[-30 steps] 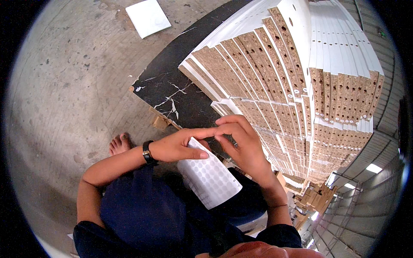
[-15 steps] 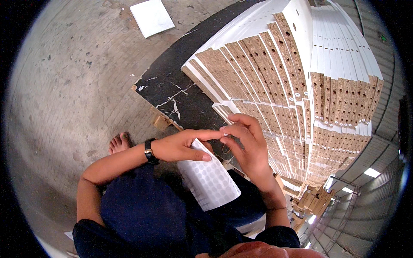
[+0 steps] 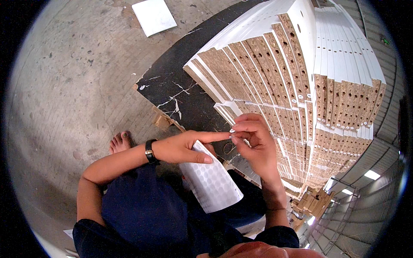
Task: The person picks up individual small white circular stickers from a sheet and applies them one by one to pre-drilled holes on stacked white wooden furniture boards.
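My left hand [image 3: 185,147] grips a curved sheet of round pale stickers [image 3: 211,182], its thumb lying on top near the upper edge. The left index finger points out to the right and meets the fingertips of my right hand [image 3: 259,139]. Small white round stickers [image 3: 232,130] show at those right fingertips; how many there are I cannot tell. The right thumb and fingers are curled in a pinch beside the left index tip. Below the hands, the sheet hangs over my dark-clothed lap [image 3: 144,202].
White-faced particleboard panels [image 3: 258,60] with drilled edges stand in tall stacks ahead and to the right. They rest by a black sheet [image 3: 189,96] with torn white scraps. A white square piece [image 3: 154,17] lies on the concrete floor [image 3: 86,77]. My bare foot [image 3: 120,142] is at left.
My right hand has shifted slightly right, with its fingers more curled and white stickers showing more plainly at the tips. The left hand still holds the sheet.
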Available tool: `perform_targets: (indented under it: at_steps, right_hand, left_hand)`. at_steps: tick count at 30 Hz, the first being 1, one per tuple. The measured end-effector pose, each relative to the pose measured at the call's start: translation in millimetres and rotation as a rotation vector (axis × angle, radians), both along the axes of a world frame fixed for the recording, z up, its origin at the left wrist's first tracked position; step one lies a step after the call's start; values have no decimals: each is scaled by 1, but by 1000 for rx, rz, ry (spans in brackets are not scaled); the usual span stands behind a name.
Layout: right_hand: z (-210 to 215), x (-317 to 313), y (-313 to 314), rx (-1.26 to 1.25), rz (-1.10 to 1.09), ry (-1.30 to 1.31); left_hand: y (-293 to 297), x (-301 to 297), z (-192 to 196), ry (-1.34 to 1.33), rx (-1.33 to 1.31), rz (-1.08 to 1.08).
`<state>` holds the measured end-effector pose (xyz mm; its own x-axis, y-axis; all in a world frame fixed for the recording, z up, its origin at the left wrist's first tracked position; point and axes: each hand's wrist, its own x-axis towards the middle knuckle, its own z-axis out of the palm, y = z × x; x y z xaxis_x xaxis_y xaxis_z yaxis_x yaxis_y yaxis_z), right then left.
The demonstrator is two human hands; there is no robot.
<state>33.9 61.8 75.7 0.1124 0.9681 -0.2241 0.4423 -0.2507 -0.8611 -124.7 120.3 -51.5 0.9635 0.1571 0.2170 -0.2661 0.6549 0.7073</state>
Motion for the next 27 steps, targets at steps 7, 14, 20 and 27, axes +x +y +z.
perform_targets:
  at_steps: [7,14,20,27]
  right_hand:
    - [-7,1,3,57,186,-440]
    - [-5,7,1,93,14,-276]
    - [-7,0,0,53,52,-153]
    - [-4,-5,3,170,284,-580]
  left_hand:
    - [6,-5,11,2,138,-66]
    - [-1,3,-5,34,54,110]
    - [-2,1,-3,74,86,10]
    - [-1,1,-5,49,59,11]
